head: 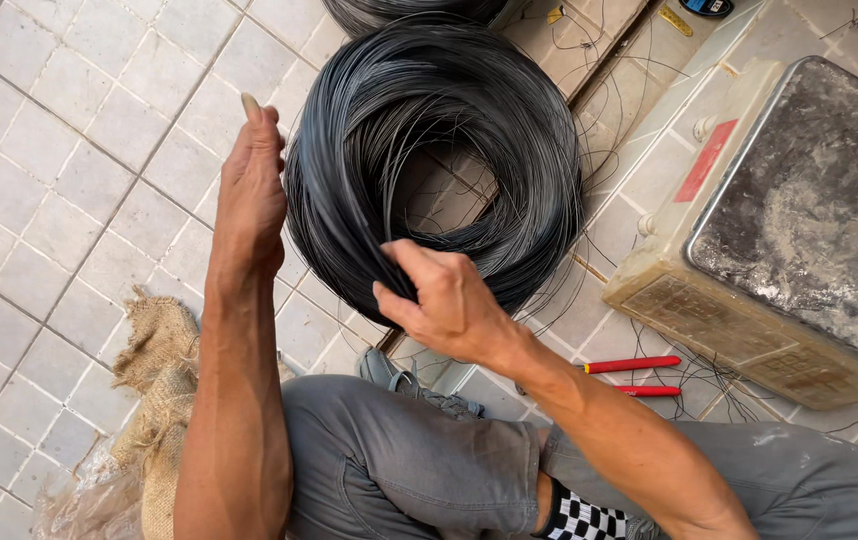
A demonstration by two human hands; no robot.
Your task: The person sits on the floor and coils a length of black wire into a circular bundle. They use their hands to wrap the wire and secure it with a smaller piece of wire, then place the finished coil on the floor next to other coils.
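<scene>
On the tiled floor (59,150), beside a scale (799,230), a coil of black wire (429,130) is steadied by the left hand (249,190), fingers pressed together, while strands are pinched by the right hand (444,300), so separating one strand cleanly seems called for.

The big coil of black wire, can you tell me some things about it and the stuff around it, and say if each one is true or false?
1. Both hands touch the coil of black wire. True: the left hand is on its outer edge, the right hand on its near rim.
2. The coil hangs on a wall hook. False: it sits on the tiled floor.
3. A tool with red handles lies on the floor. True.
4. The weighing scale is left of the coil. False: it is to the right.
5. The burlap sack covers the coil. False: it lies apart, by the left arm.
</scene>
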